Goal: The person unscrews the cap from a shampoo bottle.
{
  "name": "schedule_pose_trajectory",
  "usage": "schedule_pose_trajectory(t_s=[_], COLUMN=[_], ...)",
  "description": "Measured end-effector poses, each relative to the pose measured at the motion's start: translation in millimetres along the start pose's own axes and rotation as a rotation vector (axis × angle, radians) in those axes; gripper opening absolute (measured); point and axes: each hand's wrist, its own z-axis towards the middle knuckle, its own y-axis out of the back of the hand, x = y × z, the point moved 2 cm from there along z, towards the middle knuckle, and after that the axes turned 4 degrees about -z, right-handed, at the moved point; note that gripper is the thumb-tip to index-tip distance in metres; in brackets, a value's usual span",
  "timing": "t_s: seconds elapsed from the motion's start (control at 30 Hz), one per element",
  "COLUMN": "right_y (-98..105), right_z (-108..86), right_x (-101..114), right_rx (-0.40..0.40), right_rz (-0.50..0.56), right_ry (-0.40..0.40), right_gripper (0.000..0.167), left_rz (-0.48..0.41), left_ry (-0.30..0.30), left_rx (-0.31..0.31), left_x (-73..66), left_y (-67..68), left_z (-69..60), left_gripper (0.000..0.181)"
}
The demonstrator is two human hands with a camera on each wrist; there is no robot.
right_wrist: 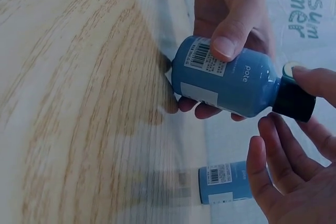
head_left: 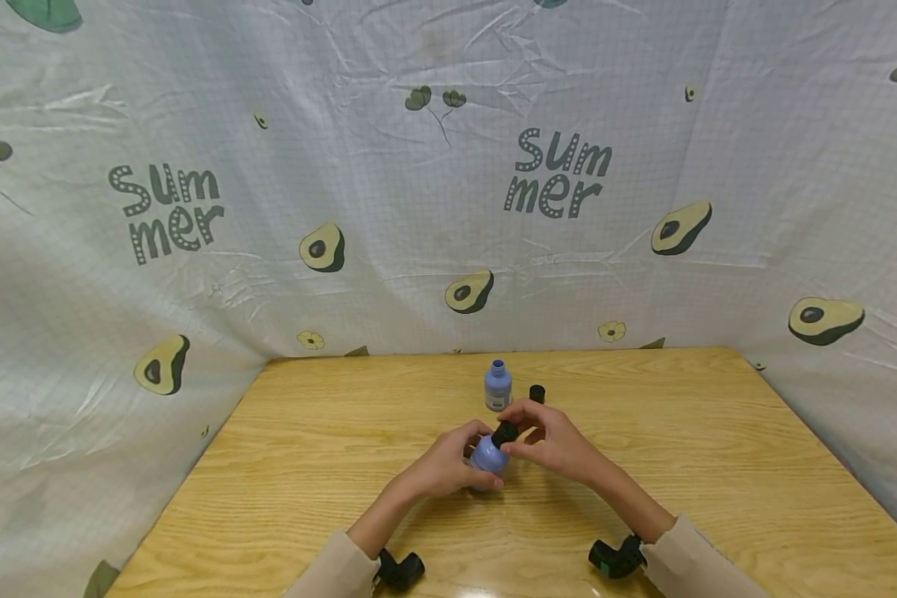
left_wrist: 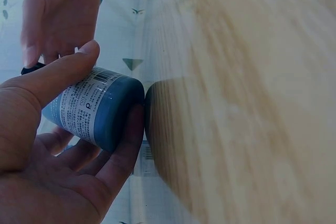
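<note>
A blue-violet bottle (head_left: 487,456) with a white printed label is tilted just above the table, its black cap (head_left: 504,433) sitting at the neck. My left hand (head_left: 448,462) grips the bottle's body, thumb on one side and fingers on the other, as the left wrist view shows. With thumb and fingers, my right hand (head_left: 546,438) pinches the black cap (right_wrist: 294,99). Its other fingers are spread below the cap in the right wrist view. Behind the hands stands a second blue-violet bottle (head_left: 497,387), upright with an uncapped neck. A loose black cap (head_left: 537,394) lies to its right.
The wooden table (head_left: 329,432) reaches back to a pale curtain (head_left: 404,208) printed with avocados and lettering, which also hangs along both sides. Black wrist devices (head_left: 400,571) sit at both sleeves, close to the tabletop.
</note>
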Motion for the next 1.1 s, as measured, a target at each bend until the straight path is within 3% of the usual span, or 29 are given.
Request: schedule_pose_trajectory(t_s=[1.1], right_y=[0.4], right_z=[0.0], right_x=[-0.6], right_rx=[-0.01], right_rz=[0.017], right_ry=[0.023], right_gripper=[0.034], left_rz=[-0.026], left_ry=[0.004], left_rx=[0.006], left_x=[0.7], left_y=[0.6], left_z=[-0.1], left_gripper=[0.054])
